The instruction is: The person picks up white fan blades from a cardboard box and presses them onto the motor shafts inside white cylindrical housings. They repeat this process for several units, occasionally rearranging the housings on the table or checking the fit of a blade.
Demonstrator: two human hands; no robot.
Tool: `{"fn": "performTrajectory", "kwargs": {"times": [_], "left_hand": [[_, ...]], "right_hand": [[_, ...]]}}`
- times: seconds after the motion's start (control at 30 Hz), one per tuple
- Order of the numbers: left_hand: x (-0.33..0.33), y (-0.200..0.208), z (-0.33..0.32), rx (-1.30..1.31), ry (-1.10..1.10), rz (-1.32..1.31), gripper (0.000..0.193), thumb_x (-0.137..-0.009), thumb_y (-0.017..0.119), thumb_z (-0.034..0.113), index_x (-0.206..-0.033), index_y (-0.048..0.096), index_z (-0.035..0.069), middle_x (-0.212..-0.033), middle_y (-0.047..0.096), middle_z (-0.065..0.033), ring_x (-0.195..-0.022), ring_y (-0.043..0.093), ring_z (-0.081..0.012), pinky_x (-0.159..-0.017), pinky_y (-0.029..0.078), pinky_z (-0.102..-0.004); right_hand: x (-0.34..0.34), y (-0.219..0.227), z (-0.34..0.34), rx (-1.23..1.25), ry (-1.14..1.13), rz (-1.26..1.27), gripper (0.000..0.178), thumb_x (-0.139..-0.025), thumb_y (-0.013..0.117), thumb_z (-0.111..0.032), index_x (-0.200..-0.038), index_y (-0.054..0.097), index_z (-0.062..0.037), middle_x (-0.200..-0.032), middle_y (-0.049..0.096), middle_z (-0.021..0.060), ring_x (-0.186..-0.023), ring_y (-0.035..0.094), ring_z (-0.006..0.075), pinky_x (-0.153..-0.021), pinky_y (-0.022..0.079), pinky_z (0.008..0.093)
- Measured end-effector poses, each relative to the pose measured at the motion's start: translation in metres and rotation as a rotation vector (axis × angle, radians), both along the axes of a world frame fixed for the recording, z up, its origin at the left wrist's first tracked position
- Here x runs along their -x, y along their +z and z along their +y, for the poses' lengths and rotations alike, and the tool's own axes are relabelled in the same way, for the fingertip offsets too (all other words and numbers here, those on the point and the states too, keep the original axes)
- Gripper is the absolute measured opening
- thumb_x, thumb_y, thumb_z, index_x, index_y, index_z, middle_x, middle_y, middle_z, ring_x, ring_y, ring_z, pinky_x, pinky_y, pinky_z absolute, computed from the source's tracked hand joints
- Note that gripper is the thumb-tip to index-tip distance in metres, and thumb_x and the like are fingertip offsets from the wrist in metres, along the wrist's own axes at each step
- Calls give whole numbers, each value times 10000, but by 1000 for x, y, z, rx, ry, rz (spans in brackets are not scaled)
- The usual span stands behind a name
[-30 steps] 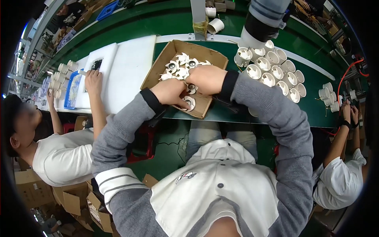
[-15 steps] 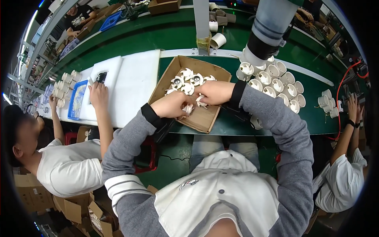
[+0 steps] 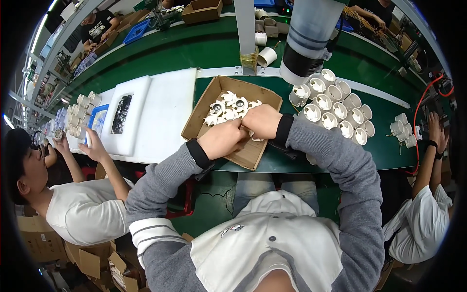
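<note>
1. Left hand (image 3: 223,139) and right hand (image 3: 262,120) meet, fingers curled; cannot tell what they grasp.
2. White curved-blade plastic impellers (image 3: 228,114) lie just beyond them, inside a brown cardboard box (image 3: 201,111).
3. Probably light, stiff; hold by hubs.

Two wearer's hands (image 3: 221,139), one near box (image 3: 200,115), five-plus impellers (image 3: 228,98), dozen-plus cups (image 3: 334,93).

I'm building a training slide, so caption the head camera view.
Left hand and right hand close together over a cardboard box of white impellers, beside clustered cylindrical housings.
</note>
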State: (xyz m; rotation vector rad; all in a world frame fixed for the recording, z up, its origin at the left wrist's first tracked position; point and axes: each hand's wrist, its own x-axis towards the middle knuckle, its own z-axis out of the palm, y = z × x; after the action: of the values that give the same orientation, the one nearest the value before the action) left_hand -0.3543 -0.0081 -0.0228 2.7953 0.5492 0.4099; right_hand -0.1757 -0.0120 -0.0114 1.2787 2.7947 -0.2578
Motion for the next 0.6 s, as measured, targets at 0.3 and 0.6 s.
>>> {"fn": "performTrajectory", "kwargs": {"times": [0.3,0.6], "left_hand": [[-1,-20,10,59,58,115,148,-790,543,63,-923,576,8,-844,562,-190,-729,603,-346,-677,508,-394],[-3,-20,18,84,316,109,145,-764,564,46,-903,565,8,-836,574,-206,-736,607,-354,-669,500,-406]], "right_hand": [[1,-7,-4,-15,-35,75,138,-676,616,-54,-809,656,-58,-785,656,126,-784,643,311,-675,510,396],[-25,36,-44,-24,-21,666,278,-698,598,10,-974,583,-15,-999,559,155,-902,589,296,-745,493,356]]}}
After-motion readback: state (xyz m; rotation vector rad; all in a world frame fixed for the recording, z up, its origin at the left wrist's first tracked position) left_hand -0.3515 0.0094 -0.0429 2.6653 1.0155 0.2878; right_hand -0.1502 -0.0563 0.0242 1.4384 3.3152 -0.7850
